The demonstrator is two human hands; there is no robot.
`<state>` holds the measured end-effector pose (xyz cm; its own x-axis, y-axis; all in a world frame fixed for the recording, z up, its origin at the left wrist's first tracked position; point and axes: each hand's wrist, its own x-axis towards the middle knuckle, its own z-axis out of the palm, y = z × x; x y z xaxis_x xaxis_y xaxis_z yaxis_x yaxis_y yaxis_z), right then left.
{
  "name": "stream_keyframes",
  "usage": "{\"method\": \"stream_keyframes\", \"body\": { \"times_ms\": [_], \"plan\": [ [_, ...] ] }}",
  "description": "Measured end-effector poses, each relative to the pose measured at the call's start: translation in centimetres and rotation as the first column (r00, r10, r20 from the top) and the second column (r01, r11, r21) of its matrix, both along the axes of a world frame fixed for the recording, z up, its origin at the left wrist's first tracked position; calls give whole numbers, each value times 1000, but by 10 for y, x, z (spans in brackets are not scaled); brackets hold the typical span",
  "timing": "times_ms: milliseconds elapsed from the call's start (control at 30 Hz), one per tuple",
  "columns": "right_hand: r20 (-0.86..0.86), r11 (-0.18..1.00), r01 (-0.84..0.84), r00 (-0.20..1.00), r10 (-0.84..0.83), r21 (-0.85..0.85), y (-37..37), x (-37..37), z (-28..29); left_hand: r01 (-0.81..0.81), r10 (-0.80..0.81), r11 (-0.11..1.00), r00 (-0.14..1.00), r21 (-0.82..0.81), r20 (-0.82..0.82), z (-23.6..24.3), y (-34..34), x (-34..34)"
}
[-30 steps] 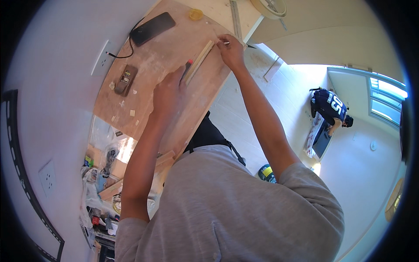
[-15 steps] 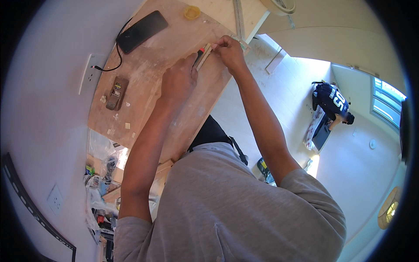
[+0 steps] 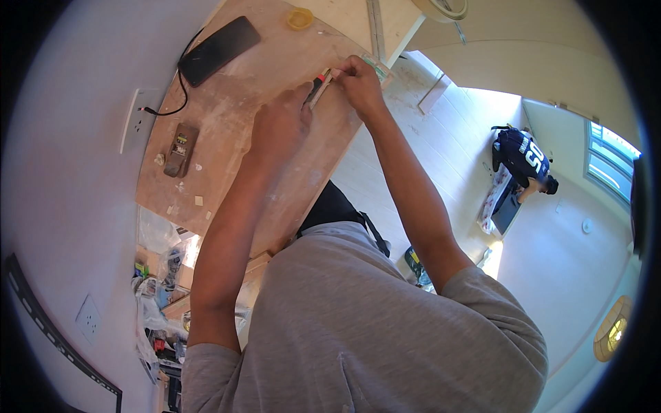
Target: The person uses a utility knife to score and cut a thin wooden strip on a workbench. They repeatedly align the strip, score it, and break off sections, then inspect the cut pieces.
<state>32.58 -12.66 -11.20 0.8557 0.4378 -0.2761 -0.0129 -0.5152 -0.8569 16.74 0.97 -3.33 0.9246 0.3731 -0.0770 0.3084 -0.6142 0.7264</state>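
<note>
My left hand (image 3: 281, 124) is closed over a slim black tool with a red end (image 3: 319, 82), of a kind I cannot make out; most of it is hidden by the fingers. Alongside that tool runs a thin, pale strip (image 3: 322, 90) that looks like wood. The fingertips of my right hand (image 3: 358, 84) pinch together at the far end of this strip. Both hands are low over the wooden work board (image 3: 227, 131), near its far right edge.
On the board lie a dark smartphone (image 3: 219, 51) with a cable, a brown block-shaped tool (image 3: 181, 150) and a yellow round lid-like thing (image 3: 299, 18). A metal ruler-like bar (image 3: 375, 31) lies farther off. Another person (image 3: 522, 158) bends over at the right.
The view has shifted slightly, so the phone and brown tool appear a little farther left. Both hands keep nearly the same place and hold.
</note>
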Motion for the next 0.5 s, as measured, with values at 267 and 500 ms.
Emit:
{"method": "stream_keyframes", "body": {
  "times_ms": [267, 500],
  "plan": [
    [-7, 998, 50, 999, -50, -46, 1, -1, -9, 131, -128, 991, 989, 31, -79, 16, 15, 15],
    [-18, 996, 73, 997, -74, -46, 3, -4, -4, 151, -147, 988, 977, 15, -153, 16, 19, 15]
  ]
}}
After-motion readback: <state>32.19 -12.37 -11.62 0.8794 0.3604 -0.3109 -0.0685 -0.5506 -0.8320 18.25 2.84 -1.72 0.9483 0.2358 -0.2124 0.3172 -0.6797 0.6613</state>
